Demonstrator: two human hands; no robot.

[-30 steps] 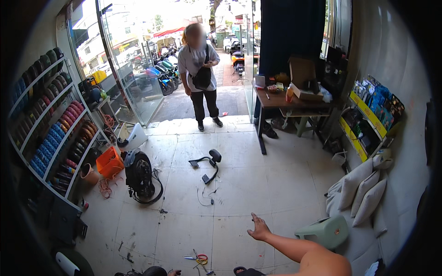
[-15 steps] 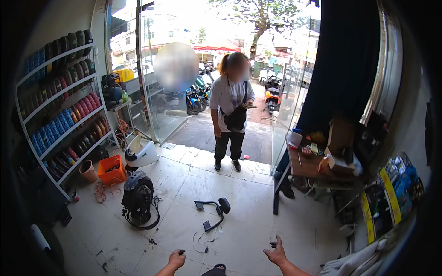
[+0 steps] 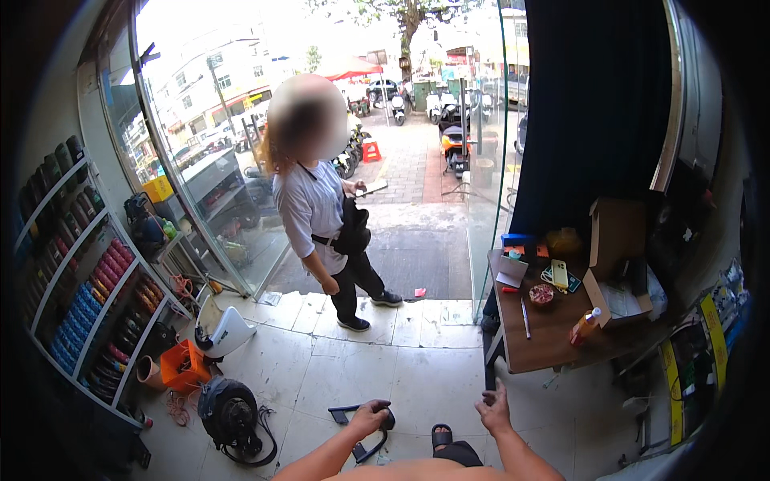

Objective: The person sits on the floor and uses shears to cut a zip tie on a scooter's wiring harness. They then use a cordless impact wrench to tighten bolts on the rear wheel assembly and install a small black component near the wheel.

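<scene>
Both my arms reach forward from the lower edge. My left hand [image 3: 370, 417] hangs in the air, loosely bent, with fingers apart and nothing visible in it. In the picture it overlaps a black bent-tube bracket with a round pad [image 3: 362, 454], which lies on the floor below. To the right, my right hand [image 3: 492, 410] is raised and open, its index finger stretched toward the table's near left corner. One sandalled foot [image 3: 442, 437] shows between my arms. The brown table [image 3: 529, 347] holds a bottle with orange liquid [image 3: 585, 327], a white pen [image 3: 525, 318] and a phone [image 3: 559, 273].
A person in a white shirt [image 3: 311, 210] stands by the open glass doorway, holding a phone. At the left are a rack of rolled goods [image 3: 88, 309], an orange bin [image 3: 184, 366], a white shell part [image 3: 224, 330] and a black wheel-like unit [image 3: 233, 421]. An open cardboard box [image 3: 618, 240] sits on the table.
My view has moved forward and turned right, bringing the table closer. Both my hands are higher in the picture. The person has stepped to the left and turned sideways.
</scene>
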